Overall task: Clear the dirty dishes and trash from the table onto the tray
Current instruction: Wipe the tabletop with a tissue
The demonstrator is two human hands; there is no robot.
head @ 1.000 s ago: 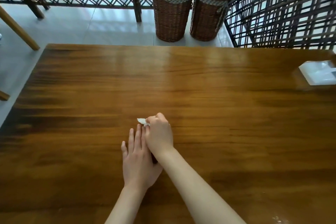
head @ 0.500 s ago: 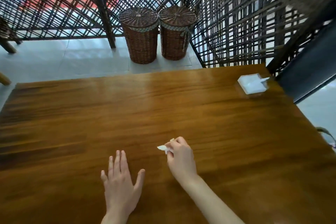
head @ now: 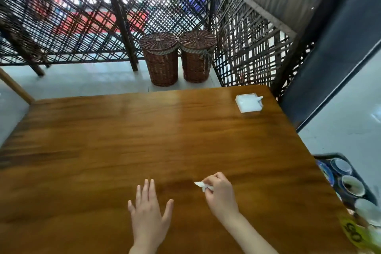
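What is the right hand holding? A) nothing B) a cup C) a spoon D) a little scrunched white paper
D: the right hand pinches a small crumpled white paper scrap in its fingertips above the wooden table, while the left hand is spread flat and holds nothing.

Both hands are over the near part of the worktop (head: 165,140), the left hand (head: 148,215) lying flat with fingers spread, the right hand (head: 221,194) just to its right, pinching a scrap of tissue (head: 201,185) that pokes out to the left of its fingertips. Far back on the right, near the corner, sits a napkin stack (head: 248,102), well apart from both hands. Off the worktop's right edge, lower down, is the tray (head: 358,173) with cups (head: 353,186) in it. Behind the worktop, on the floor, two baskets (head: 162,60) stand side by side, touching, against a lattice screen (head: 82,22).
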